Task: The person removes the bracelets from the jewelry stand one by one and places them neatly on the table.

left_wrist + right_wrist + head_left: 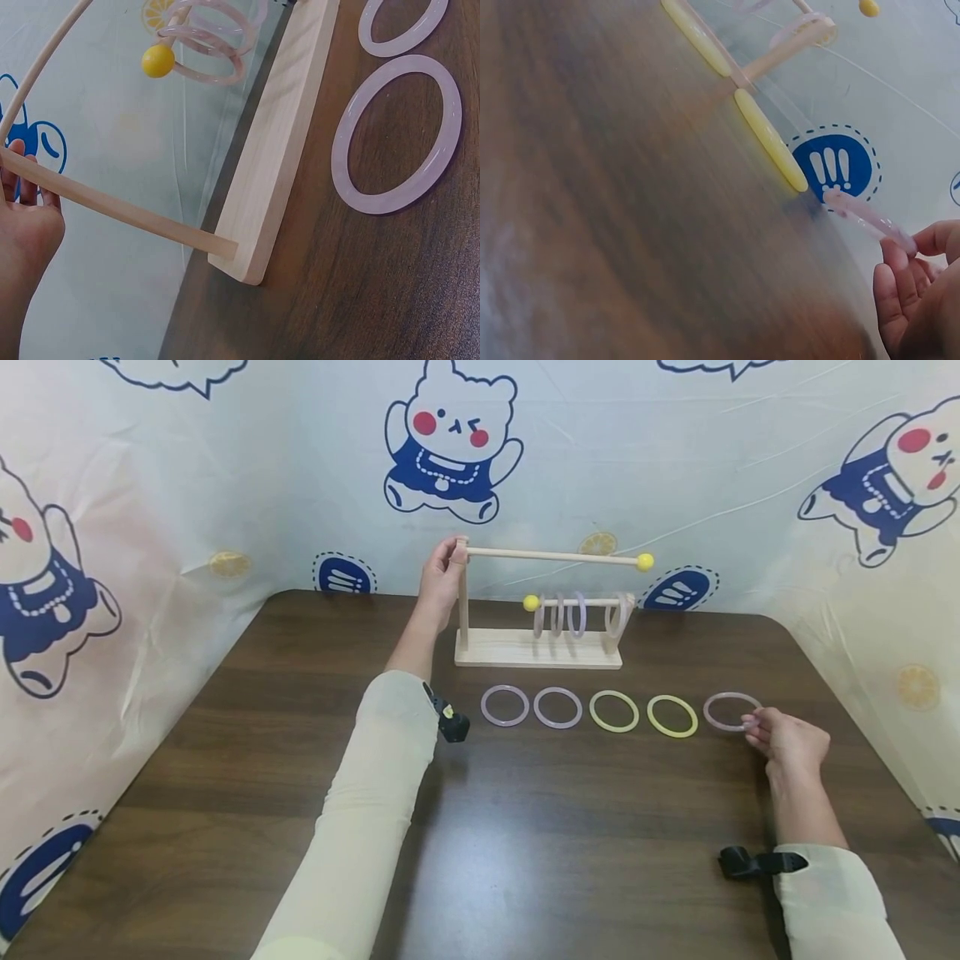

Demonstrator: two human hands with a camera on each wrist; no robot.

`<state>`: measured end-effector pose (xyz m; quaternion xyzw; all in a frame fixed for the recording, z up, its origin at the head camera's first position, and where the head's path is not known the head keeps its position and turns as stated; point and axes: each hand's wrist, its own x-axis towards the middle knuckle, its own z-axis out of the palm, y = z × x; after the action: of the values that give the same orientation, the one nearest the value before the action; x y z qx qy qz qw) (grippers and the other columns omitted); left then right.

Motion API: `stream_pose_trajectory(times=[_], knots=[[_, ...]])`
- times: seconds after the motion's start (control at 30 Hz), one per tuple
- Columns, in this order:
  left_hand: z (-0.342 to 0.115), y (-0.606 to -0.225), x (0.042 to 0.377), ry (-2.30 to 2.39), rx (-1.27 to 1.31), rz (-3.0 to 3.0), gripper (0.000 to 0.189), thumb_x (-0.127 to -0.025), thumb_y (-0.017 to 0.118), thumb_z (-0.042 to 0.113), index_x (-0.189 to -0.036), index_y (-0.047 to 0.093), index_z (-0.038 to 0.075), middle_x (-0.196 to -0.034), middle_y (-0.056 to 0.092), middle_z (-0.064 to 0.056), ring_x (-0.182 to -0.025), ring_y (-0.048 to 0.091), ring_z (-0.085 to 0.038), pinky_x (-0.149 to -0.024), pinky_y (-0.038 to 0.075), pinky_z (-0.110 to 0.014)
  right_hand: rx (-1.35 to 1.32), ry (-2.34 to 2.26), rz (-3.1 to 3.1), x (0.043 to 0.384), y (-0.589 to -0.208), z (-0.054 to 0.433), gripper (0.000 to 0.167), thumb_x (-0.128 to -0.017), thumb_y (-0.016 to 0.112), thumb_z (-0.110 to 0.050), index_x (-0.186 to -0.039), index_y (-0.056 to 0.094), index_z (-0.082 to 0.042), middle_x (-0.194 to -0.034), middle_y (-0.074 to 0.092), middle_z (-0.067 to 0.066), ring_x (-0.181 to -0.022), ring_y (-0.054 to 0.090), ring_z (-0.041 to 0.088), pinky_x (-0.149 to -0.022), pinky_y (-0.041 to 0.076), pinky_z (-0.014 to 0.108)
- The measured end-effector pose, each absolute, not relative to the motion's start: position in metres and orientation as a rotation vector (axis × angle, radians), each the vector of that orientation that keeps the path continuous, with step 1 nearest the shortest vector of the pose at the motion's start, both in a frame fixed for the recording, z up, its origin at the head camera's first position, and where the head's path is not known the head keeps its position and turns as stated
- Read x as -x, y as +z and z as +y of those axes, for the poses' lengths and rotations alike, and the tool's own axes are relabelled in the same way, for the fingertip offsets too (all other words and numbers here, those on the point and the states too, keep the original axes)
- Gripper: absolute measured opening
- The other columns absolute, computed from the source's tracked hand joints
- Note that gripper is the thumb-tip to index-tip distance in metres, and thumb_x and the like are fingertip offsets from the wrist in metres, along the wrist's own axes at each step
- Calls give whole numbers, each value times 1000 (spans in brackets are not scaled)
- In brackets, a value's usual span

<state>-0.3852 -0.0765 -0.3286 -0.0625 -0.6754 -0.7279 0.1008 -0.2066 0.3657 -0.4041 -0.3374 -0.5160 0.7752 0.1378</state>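
Note:
At the back of the table, my left hand [441, 581] grips the top of the tall post of a wooden ring stand [536, 650]. The stand's upper rod [551, 556] carries no rings, while several pale purple and pinkish rings [582, 610] hang on its lower rod. Over at the right, my right hand [793, 743] pinches the near right edge of a pale pinkish-purple ring [729, 695] between thumb and fingers. In the right wrist view that ring [870, 219] appears tilted, nearly edge-on.
Left of the held ring, a row lies flat before the stand: two purple rings [505, 724] and two yellow-green rings [614, 730]. Yellow balls [645, 562] cap the rod ends. A printed cloth [570, 460] hangs behind the dark wooden table [600, 827].

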Motion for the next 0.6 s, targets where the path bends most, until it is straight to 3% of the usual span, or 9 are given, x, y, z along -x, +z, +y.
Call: stream_pose_trajectory(times=[0.4, 0.5, 0.6], knots=[[-77, -328, 385, -2156, 193, -2003, 38, -94, 49, 31, -126, 52, 10, -110, 54, -6, -101, 48, -14, -88, 37, -24, 999, 2082, -1846, 202, -405, 368, 31, -83, 55, 1, -55, 63, -10, -51, 62, 3, -46, 62, 11, -45, 50, 25], [-78, -329, 386, -2153, 204, -2006, 38, -95, 48, 30, -127, 51, 10, -110, 54, -3, -103, 49, -14, -89, 37, -23, 951, 1755, -2252, 203, -406, 372, 22, -86, 53, -7, -76, 71, 1, -47, 59, -5, -46, 61, 7, -46, 50, 24], [-78, -329, 386, -2150, 203, -2012, 38, -95, 48, 30, -127, 51, 10, -110, 55, -2, -104, 49, -15, -89, 37, -23, 910, 1303, -2609, 205, -406, 375, 33, -88, 51, -20, -89, 71, 7, -46, 58, -11, -56, 64, 8, -59, 48, 20]])
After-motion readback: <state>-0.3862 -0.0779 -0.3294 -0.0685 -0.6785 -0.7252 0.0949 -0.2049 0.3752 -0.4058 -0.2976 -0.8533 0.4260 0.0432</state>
